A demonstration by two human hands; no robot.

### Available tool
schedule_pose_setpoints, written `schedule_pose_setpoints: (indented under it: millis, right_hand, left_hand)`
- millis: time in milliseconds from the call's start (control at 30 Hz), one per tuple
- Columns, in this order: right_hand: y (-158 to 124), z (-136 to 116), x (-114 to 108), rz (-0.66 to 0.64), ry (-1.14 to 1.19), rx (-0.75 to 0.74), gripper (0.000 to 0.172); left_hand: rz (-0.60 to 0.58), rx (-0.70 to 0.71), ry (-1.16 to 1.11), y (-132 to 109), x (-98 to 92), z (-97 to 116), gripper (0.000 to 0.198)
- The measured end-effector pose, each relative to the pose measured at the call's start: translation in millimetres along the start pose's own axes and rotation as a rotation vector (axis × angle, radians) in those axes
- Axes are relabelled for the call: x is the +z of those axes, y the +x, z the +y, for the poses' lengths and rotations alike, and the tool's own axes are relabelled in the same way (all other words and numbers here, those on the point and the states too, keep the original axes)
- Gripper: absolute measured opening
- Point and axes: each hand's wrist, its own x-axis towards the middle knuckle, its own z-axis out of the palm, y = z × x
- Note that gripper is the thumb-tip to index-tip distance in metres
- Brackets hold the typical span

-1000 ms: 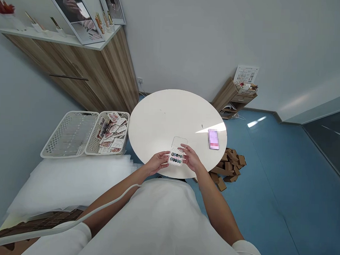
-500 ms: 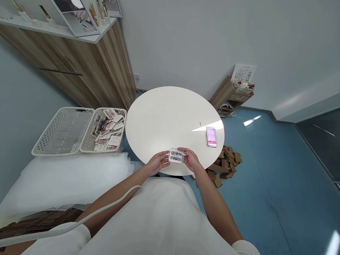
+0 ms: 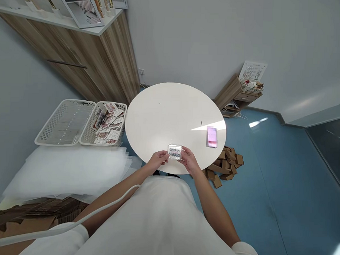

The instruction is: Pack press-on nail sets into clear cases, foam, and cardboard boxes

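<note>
A small clear plastic case [image 3: 174, 152] with rows of small dark and silvery pieces inside is held up over the near edge of the white oval table [image 3: 170, 112]. What the pieces are is too small to tell. My left hand [image 3: 159, 159] pinches the case at its left side, the fingertips at its lower left corner. On the opposite side, my right hand [image 3: 189, 158] grips the right edge between thumb and fingers. Both hands are closed on the case.
A phone [image 3: 212, 137] with a blurred screen lies on the table's right side. Left of the table stand a basket of printed cards [image 3: 122, 135] and a basket of clear sheets [image 3: 42, 141], beside stacked white sheets [image 3: 70, 172]. Brown cardboard boxes [image 3: 227, 163] are piled on the floor.
The case has tilted, and its top now catches light, so the pieces inside look paler. Both hands have shifted slightly with it. The whole view has moved a little.
</note>
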Motion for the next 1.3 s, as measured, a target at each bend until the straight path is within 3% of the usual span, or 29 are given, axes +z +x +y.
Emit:
schedule_pose_setpoints:
  millis: [100, 400, 633, 767, 900, 1000, 1167, 1300]
  right_hand:
    - [-3, 3, -8, -0.019, -0.042, 0.046, 0.039]
    - [10, -2, -35, -0.004, -0.153, -0.031, 0.038]
    - [15, 14, -54, -0.021, -0.233, -0.063, 0.035]
    - [18, 22, -54, -0.024, -0.256, -0.035, 0.039]
    - [25, 24, -47, -0.03, -0.326, -0.038, 0.042]
    - [31, 25, -35, -0.067, -0.363, -0.037, 0.038]
    - [41, 32, -4, -0.077, -0.419, -0.013, 0.037]
    - [52, 40, 28, -0.085, -0.483, -0.01, 0.038]
  left_hand:
    - [0.025, 0.008, 0.05, 2, 4.1, 3, 0.044]
    - [0.063, 0.049, 0.242, 12, 23.4, 6, 0.046]
    - [0.13, 0.037, 0.191, 20, 40.2, -11, 0.041]
    - [0.236, 0.046, 0.195, 18, 44.7, -22, 0.045]
    - [0.355, 0.088, 0.223, 15, 39.0, -25, 0.048]
    - [0.38, 0.104, 0.215, 10, 29.8, -25, 0.046]
    - [0.446, 0.084, 0.198, 2, 8.5, -23, 0.043]
    - [0.505, 0.076, 0.19, 1, -18.9, -21, 0.043]
